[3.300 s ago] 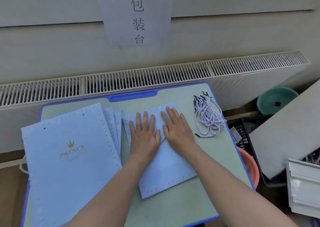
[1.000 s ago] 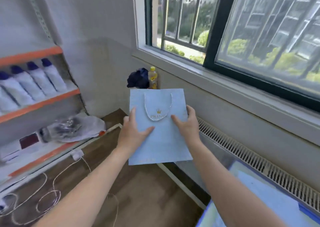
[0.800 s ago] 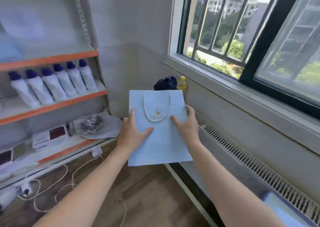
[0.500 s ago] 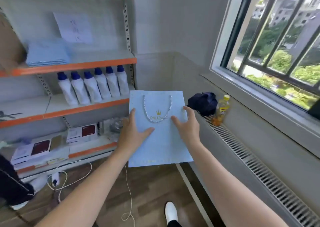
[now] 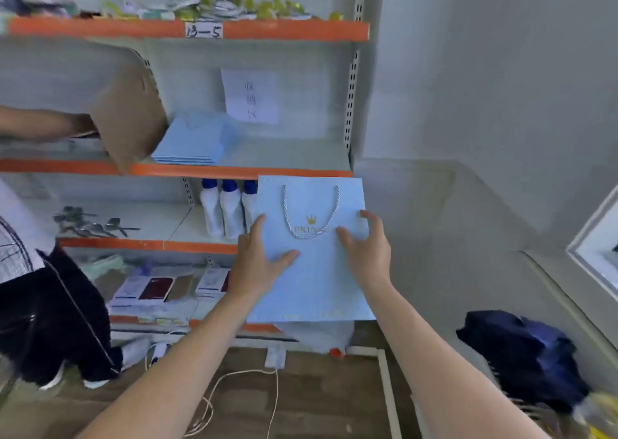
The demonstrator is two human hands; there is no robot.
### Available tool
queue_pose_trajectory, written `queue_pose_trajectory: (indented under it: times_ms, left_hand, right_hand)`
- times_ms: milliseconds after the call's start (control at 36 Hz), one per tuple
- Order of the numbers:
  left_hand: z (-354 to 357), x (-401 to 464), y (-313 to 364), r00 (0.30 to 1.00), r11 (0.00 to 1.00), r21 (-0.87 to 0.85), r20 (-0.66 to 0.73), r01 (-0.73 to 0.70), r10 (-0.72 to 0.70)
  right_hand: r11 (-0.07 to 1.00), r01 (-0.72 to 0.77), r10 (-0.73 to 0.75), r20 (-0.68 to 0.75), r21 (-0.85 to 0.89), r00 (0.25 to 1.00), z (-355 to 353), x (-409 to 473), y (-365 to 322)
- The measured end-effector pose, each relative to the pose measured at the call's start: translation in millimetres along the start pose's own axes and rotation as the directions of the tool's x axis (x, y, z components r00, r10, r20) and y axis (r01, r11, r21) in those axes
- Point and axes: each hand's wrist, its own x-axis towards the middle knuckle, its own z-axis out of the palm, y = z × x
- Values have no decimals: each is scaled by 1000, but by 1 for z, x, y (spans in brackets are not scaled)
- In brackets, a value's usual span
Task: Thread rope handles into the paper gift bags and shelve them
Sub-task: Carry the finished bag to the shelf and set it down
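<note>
Orange-edged shelving [image 5: 234,171] faces you, a stack of blue bags [image 5: 190,141] on its middle shelf. Your left hand [image 5: 259,264] and right hand [image 5: 366,254] pinch the gift bag [image 5: 314,278] upright before it, rope handle [image 5: 311,214] threaded.

Both hands, left [image 5: 257,264] and right [image 5: 368,254], arms outstretched, thumbs pinching a bag's side edges.
</note>
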Motion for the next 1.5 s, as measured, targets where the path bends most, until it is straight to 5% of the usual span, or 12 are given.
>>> queue_pose_trajectory:
  times_ms: [389,667,917,1278,1500]
  left_hand:
    - [11,150,-17,985,991,75,-143,111,-100]
    - [-27,308,-77,951,979,67,-259,192,-169]
    - [-90,415,-129,946,944,195,-240,266,-217]
    - [-137,525,-197,935,907,249,-193,339,-296]
    - [-155,558,-229,942,899,295,-180,325,-281]
  right_hand:
    - [994,103,-98,146,-30,984,85,162,-20]
    - [979,188,-166,222,-78,961,222,276,-58]
    - [882,395,-232,494,-255,838,317,338,-82]
    - [875,448,-285,554,-183,782,453,400,-110]
    - [890,389,-215,531,-239,819,511,408,-104]
